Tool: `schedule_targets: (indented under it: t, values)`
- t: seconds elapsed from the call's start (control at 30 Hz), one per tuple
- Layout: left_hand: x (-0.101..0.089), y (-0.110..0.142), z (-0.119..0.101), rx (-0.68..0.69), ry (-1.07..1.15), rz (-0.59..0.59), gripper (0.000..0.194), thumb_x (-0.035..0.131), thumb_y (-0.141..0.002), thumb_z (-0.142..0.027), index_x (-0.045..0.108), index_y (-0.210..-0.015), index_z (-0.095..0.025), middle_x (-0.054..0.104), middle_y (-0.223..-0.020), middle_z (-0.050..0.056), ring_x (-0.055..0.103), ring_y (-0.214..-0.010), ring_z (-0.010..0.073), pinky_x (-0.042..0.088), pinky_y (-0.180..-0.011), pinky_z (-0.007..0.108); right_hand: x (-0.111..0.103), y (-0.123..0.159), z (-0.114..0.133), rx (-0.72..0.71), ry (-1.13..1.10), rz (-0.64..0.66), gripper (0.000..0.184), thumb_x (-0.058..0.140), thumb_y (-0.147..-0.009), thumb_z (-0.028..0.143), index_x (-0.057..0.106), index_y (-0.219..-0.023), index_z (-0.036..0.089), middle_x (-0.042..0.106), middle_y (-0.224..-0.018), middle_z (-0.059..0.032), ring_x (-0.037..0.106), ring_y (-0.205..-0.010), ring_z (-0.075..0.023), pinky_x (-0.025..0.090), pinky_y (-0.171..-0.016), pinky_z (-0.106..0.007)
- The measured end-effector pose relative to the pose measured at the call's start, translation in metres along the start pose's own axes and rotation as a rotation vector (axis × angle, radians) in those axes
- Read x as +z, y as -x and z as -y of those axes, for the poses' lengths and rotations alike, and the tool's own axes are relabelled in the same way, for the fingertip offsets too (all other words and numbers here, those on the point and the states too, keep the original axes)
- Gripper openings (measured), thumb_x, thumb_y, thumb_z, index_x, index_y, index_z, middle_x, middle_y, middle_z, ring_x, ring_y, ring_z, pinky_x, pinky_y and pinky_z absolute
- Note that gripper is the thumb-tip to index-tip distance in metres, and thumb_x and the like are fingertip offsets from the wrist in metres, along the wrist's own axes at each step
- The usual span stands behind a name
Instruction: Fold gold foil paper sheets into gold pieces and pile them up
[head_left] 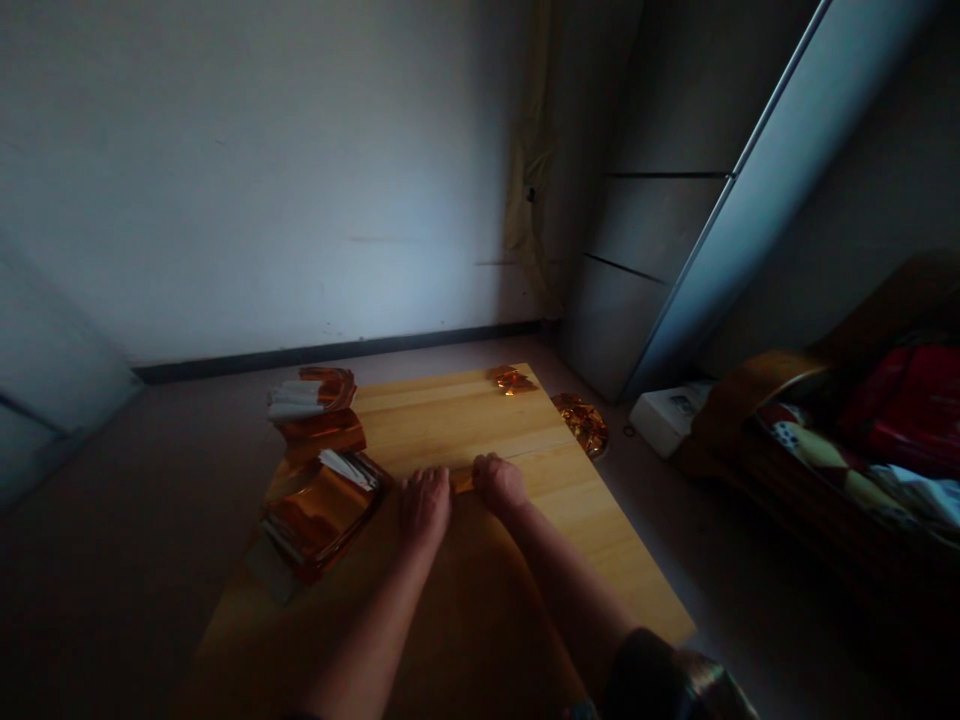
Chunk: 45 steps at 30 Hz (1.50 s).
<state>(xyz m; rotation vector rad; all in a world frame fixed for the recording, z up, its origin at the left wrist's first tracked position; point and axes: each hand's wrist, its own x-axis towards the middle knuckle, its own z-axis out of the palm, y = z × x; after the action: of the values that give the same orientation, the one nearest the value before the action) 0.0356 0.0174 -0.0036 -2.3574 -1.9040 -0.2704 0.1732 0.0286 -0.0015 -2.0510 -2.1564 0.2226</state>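
Both my hands rest low over the middle of the wooden table (420,420). Between them stretches a narrow strip of shiny orange-gold foil paper (464,481). My left hand (426,503) has its fingers curled down on the strip's left end. At the right end, my right hand (500,483) is closed with its fingers bent over the strip. A stack of glossy orange foil sheets (322,510) with pale paper edges lies left of my left hand. Behind it, curled foil sheets (322,430) hang near the table's left edge. Dim light hides the fingertips.
Folded orange foil pieces (513,380) lie at the table's far right corner. A container of crumpled gold foil (583,425) stands on the floor beyond the right edge. Farther right are a white box (664,420), a wooden armrest (772,375) and a grey refrigerator (622,300).
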Motion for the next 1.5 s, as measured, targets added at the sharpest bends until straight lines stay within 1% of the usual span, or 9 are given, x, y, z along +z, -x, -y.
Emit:
schedule_targets:
  t: [0.1, 0.27, 0.37, 0.5, 0.63, 0.83, 1.13, 1.3, 1.5]
  values:
    - [0.001, 0.000, 0.003, -0.011, 0.001, -0.020, 0.028, 0.034, -0.089, -0.018, 0.062, -0.090, -0.019, 0.065, -0.093, 0.010, 0.055, -0.097, 0.0271, 0.035, -0.080, 0.041, -0.003, 0.002, -0.001, 0.035, -0.044, 0.008, 0.021, 0.042, -0.089, 0.022, 0.062, -0.097, 0.023, 0.065, -0.094, -0.0056, 0.062, -0.079, -0.0157, 0.040, -0.063, -0.023]
    - [0.001, -0.001, 0.006, -0.086, 0.059, 0.011, 0.027, 0.038, -0.088, -0.030, 0.062, -0.086, -0.018, 0.065, -0.090, 0.010, 0.055, -0.093, 0.0269, 0.035, -0.078, 0.039, -0.009, 0.004, -0.003, 0.082, -0.112, 0.063, 0.020, 0.045, -0.086, 0.022, 0.062, -0.097, 0.025, 0.065, -0.098, -0.0048, 0.062, -0.085, -0.0165, 0.040, -0.067, -0.024]
    - [-0.001, -0.002, 0.009, -0.090, 0.078, 0.023, 0.027, 0.038, -0.088, -0.031, 0.062, -0.086, -0.018, 0.064, -0.091, 0.010, 0.053, -0.094, 0.0267, 0.034, -0.078, 0.039, -0.014, 0.006, -0.001, 0.109, -0.146, 0.087, 0.016, 0.052, -0.083, 0.030, 0.062, -0.095, 0.024, 0.064, -0.098, -0.0044, 0.062, -0.086, -0.0173, 0.041, -0.067, -0.025]
    - [-0.004, -0.001, 0.012, -0.088, 0.096, 0.048, 0.024, 0.042, -0.085, -0.033, 0.061, -0.086, -0.019, 0.063, -0.096, 0.010, 0.051, -0.098, 0.0270, 0.033, -0.080, 0.039, -0.020, 0.010, 0.010, 0.153, -0.153, 0.084, 0.031, 0.061, -0.077, 0.049, 0.059, -0.094, 0.023, 0.063, -0.097, -0.0051, 0.062, -0.086, -0.0188, 0.042, -0.068, -0.026]
    - [-0.007, 0.002, 0.012, -0.101, 0.112, 0.075, 0.023, 0.045, -0.084, -0.036, 0.061, -0.088, -0.020, 0.061, -0.099, 0.010, 0.049, -0.101, 0.0269, 0.033, -0.081, 0.039, -0.022, 0.012, 0.020, 0.203, -0.121, 0.072, 0.041, 0.065, -0.074, 0.054, 0.056, -0.098, 0.022, 0.062, -0.098, -0.0072, 0.061, -0.092, -0.0219, 0.044, -0.070, -0.029]
    - [-0.007, 0.005, 0.013, -0.087, 0.120, 0.061, 0.024, 0.046, -0.084, -0.038, 0.061, -0.090, -0.019, 0.060, -0.100, 0.010, 0.049, -0.100, 0.0268, 0.033, -0.081, 0.040, -0.018, 0.009, 0.019, 0.229, -0.139, 0.079, 0.041, 0.071, -0.070, 0.048, 0.057, -0.098, 0.022, 0.061, -0.101, -0.0072, 0.062, -0.091, -0.0216, 0.044, -0.070, -0.029]
    - [-0.002, 0.006, 0.019, -0.087, 0.143, 0.059, 0.020, 0.047, -0.084, -0.034, 0.062, -0.090, -0.022, 0.060, -0.096, 0.007, 0.051, -0.098, 0.0249, 0.033, -0.080, 0.038, -0.015, 0.003, -0.003, 0.206, -0.244, 0.090, 0.018, 0.065, -0.070, 0.017, 0.064, -0.088, 0.020, 0.066, -0.091, -0.0048, 0.061, -0.081, -0.0152, 0.038, -0.063, -0.022]
    - [0.001, 0.006, 0.023, -0.066, 0.178, 0.044, 0.016, 0.048, -0.083, -0.027, 0.062, -0.090, -0.024, 0.060, -0.095, 0.005, 0.051, -0.097, 0.0233, 0.033, -0.080, 0.036, -0.011, 0.001, -0.015, 0.189, -0.285, 0.071, 0.021, 0.059, -0.068, 0.008, 0.066, -0.085, 0.019, 0.068, -0.084, -0.0035, 0.061, -0.076, -0.0139, 0.037, -0.061, -0.020]
    - [0.003, 0.008, 0.025, -0.059, 0.184, 0.046, 0.016, 0.048, -0.084, -0.022, 0.063, -0.091, -0.025, 0.061, -0.096, 0.005, 0.052, -0.098, 0.0223, 0.033, -0.079, 0.035, -0.007, 0.000, -0.021, 0.189, -0.309, 0.032, 0.026, 0.056, -0.068, 0.003, 0.066, -0.087, 0.019, 0.070, -0.086, -0.0040, 0.061, -0.080, -0.0142, 0.038, -0.064, -0.019]
